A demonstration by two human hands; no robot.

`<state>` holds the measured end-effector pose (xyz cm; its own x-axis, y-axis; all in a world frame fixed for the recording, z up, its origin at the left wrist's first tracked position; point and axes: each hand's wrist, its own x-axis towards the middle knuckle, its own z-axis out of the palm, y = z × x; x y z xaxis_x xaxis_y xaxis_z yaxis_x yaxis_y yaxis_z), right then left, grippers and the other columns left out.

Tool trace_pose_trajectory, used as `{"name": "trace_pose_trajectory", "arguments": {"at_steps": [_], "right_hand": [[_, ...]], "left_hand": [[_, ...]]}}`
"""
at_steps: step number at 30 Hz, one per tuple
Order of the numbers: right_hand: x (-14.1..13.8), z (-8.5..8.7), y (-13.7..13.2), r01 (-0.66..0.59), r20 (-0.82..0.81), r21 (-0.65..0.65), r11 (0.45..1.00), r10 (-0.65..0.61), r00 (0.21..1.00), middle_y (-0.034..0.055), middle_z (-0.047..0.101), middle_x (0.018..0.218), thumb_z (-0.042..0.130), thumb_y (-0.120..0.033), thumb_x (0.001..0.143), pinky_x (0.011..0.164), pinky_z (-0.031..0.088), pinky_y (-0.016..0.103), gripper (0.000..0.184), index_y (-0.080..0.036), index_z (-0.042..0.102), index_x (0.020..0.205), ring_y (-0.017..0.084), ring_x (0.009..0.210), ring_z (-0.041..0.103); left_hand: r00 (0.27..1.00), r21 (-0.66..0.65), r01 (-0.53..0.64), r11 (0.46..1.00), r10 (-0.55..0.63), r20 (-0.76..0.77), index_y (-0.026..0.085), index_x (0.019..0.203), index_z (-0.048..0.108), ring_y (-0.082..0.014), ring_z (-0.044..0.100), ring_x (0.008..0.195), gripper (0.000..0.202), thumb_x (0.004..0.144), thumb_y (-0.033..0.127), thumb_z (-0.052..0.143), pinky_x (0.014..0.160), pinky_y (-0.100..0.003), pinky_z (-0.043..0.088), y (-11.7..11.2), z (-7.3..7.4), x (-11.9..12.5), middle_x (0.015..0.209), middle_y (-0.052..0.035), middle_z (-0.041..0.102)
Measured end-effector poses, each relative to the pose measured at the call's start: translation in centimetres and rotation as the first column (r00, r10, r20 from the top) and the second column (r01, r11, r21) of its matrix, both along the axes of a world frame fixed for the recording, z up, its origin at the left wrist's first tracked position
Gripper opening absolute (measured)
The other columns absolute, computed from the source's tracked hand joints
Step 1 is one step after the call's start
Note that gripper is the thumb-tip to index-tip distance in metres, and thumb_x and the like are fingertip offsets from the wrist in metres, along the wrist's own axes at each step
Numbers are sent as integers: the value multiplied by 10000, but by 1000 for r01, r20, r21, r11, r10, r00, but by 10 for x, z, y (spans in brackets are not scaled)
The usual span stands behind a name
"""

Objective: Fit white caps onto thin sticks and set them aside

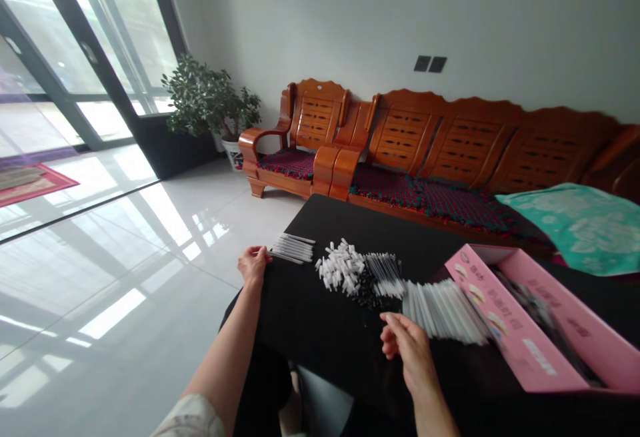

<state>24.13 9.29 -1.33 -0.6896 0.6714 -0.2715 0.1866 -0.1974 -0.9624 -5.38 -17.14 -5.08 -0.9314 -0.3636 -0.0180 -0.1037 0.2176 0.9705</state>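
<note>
At the table's left edge, my left hand (254,264) is closed, its fingertips pinching the end of a slim pen (287,258). That pen lies beside a row of similar clear-and-white pens (294,246). My right hand (406,345) hovers over the near side of the table, fingers loosely curled and nothing visible in them. Just beyond it are translucent white tubes (443,310) laid side by side, and dark pen refills with white ends (385,276). Left of the refills sit a heap of short white caps (341,265) and a pile of small black pieces (367,290).
A long pink box (525,330) with dark contents stands open on the right of the black table (320,330). Behind are a wooden sofa (450,137), a turquoise cushion (580,224) and a potted plant (210,100). Glass doors (90,57) are at left.
</note>
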Motion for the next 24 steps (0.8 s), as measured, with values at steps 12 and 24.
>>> {"name": "trace_pose_trajectory", "arguments": {"at_steps": [12,24], "right_hand": [[16,4,43,73,104,230,970,-99,990,-10,586,525,670,-544,682,363,354,224,460,-133,666,887,134,386,511],[-5,12,108,-531,658,751,393,-373,654,152,741,859,558,-381,866,593,420,326,240,-195,710,865,294,788,698]], "left_hand": [[996,-148,83,985,-77,49,163,892,704,-236,731,733,229,761,338,634,874,-345,502,5,7,9,578,-29,694],[997,-206,74,976,-78,-10,152,1042,680,-223,720,747,310,777,270,569,869,-329,496,6,6,17,707,-47,724]]}}
